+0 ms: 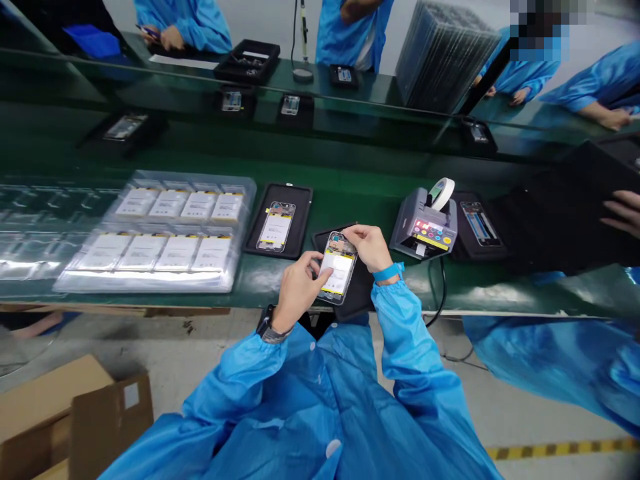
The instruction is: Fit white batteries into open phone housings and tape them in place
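At 12 o'clock, at the worktop's near edge, open-backed phone held just over a black tray: left hand closed on its 9 o'clock side, a fingertip on the white battery, right hand pinching the 1 o'clock corner; judged light, stiff, fragile inside, best gripped by the edges; tape dispenser at 2 o'clock beyond.

Phone assembly line on a factory floor. A long green conveyor bench carries black carrier trays with open phone bodies, clear blister trays of battery packs and an electric tape dispenser; a half-built phone is in hand at this seat. Workers in blue smocks stand on both sides of the belt, with a tall stack of dark trays across it, and cardboard cartons and yellow-black hazard tape on the concrete floor.
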A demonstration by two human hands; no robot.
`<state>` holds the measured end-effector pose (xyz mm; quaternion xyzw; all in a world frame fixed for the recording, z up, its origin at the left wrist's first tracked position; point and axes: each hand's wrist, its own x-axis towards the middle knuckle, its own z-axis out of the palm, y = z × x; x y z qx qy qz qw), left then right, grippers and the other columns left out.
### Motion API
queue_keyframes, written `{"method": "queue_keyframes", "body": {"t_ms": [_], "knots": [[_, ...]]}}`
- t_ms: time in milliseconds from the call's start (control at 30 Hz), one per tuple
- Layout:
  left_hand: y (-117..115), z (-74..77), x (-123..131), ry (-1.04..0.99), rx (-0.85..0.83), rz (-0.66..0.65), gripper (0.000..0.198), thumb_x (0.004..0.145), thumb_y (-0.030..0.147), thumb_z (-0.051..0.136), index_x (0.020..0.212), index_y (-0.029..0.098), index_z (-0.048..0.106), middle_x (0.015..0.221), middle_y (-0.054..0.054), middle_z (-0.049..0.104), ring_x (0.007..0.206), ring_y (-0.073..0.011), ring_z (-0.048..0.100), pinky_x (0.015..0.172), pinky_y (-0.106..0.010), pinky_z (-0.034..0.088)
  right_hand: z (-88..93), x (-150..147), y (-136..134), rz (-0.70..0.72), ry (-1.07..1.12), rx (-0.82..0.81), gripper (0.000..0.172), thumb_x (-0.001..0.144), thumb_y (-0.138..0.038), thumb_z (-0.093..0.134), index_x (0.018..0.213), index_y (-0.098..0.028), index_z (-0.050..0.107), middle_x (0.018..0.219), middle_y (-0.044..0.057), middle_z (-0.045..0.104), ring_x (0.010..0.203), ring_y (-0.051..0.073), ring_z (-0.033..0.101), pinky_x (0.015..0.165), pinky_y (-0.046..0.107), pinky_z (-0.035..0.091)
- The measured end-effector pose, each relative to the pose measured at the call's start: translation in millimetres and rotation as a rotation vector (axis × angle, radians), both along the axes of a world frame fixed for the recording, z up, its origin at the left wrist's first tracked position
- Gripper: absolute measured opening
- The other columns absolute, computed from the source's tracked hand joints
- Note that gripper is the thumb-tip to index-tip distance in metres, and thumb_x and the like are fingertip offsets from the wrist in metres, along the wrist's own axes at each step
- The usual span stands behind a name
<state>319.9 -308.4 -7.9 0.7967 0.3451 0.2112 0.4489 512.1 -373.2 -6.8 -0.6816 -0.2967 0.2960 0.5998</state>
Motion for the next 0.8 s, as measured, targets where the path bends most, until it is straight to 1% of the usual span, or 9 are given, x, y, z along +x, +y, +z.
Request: {"method": "queue_keyframes", "body": {"t_ms": [100, 167, 233, 333, 433, 533, 600, 700, 800], "knots": [[2, -2.6, -4, -0.055, 0.116, 0.009, 0.024, 0.08, 0.026, 0.079, 0.102, 0.02, 0.071, 0.086, 0.0, 0.065, 0.069, -0.0132, 0.056, 0.068, -0.026, 0.044, 0.7, -4, -2, -0.013, 0.028, 0.021, 0.034, 0.072, -0.05, 0.079, 0.077, -0.017, 0.078, 0.077, 0.006, 0.076, 0.07, 0.021, 0.067, 0.063, 0.031, 0.05], [4, -7.6, -5, -0.123, 0.096, 0.006, 0.024, 0.078, 0.027, 0.081, 0.098, 0.02, 0.07, 0.1, -0.004, 0.066, 0.078, -0.0144, 0.059, 0.07, -0.026, 0.047, 0.3, -7, -1, -0.009, 0.05, 0.033, 0.035, 0.071, -0.052, 0.08, 0.077, -0.017, 0.078, 0.077, 0.006, 0.077, 0.07, 0.021, 0.067, 0.064, 0.031, 0.051], [7, -13.6, -5, -0.198, -0.085, 0.016, 0.038, 0.075, 0.031, 0.084, 0.106, 0.019, 0.066, 0.103, -0.004, 0.067, 0.076, -0.0136, 0.061, 0.064, -0.024, 0.047, -0.6, -9, 2, -0.013, 0.094, 0.041, 0.037, 0.069, -0.053, 0.082, 0.077, -0.017, 0.077, 0.078, 0.006, 0.077, 0.07, 0.022, 0.068, 0.066, 0.032, 0.052], [11, -18.7, -5, -0.27, -0.524, -0.07, 0.063, 0.069, 0.041, 0.09, 0.118, 0.018, 0.057, 0.093, -0.003, 0.072, 0.071, -0.0156, 0.067, 0.066, -0.026, 0.054, -1.2, -13, 6, -0.032, 0.169, 0.038, 0.042, 0.066, -0.057, 0.085, 0.076, -0.017, 0.076, 0.078, 0.007, 0.077, 0.072, 0.023, 0.069, 0.067, 0.033, 0.054], [13, -16.7, -8, -0.288, -0.81, -0.212, 0.063, 0.068, 0.049, 0.092, 0.111, 0.014, 0.061, 0.092, -0.008, 0.077, 0.077, -0.0213, 0.073, 0.076, -0.034, 0.06, 0.6, -27, -2, -0.065, 0.233, 0.069, 0.049, 0.068, -0.061, 0.085, 0.089, -0.017, 0.076, 0.085, 0.008, 0.078, 0.078, 0.023, 0.071, 0.067, 0.032, 0.056], [8, -12.8, -17, -0.317, -0.83, -0.179, 0.058, 0.071, 0.05, 0.091, 0.106, 0.012, 0.064, 0.095, -0.011, 0.078, 0.081, -0.0219, 0.075, 0.078, -0.033, 0.061, 0.8, -55, -30, -0.044, 0.292, 0.047, 0.059, 0.075, -0.062, 0.083, 0.113, -0.019, 0.071, 0.089, 0.005, 0.078, 0.073, 0.021, 0.071, 0.055, 0.027, 0.055], [3, -11.9, -24, -0.31, -0.805, -0.161, 0.054, 0.075, 0.051, 0.089, 0.104, 0.013, 0.064, 0.096, -0.01, 0.079, 0.082, -0.0214, 0.075, 0.078, -0.032, 0.061, -1.2, -77, -52, 0.029, 0.339, 0.021, 0.059, 0.075, -0.06, 0.085, 0.115, -0.02, 0.068, 0.091, 0.005, 0.079, 0.069, 0.02, 0.071, 0.052, 0.026, 0.055], [-5, -11.4, -32, -0.271, -0.764, -0.191, 0.047, 0.081, 0.052, 0.085, 0.101, 0.015, 0.063, 0.096, -0.009, 0.078, 0.082, -0.0197, 0.074, 0.075, -0.029, 0.06, -3.7, -105, -74, 0.009, 0.386, 0.059, 0.049, 0.079, -0.056, 0.085, 0.107, -0.02, 0.067, 0.095, 0.006, 0.079, 0.075, 0.021, 0.074, 0.067, 0.032, 0.063], [-9, -9.7, -32, -0.262, -0.771, -0.241, 0.046, 0.085, 0.051, 0.081, 0.108, 0.015, 0.064, 0.101, -0.009, 0.078, 0.085, -0.0195, 0.073, 0.075, -0.027, 0.059, -3.8, -118, -80, -0.065, 0.402, 0.088, 0.044, 0.083, -0.055, 0.083, 0.106, -0.02, 0.068, 0.095, 0.006, 0.08, 0.077, 0.022, 0.076, 0.075, 0.035, 0.065]]}}
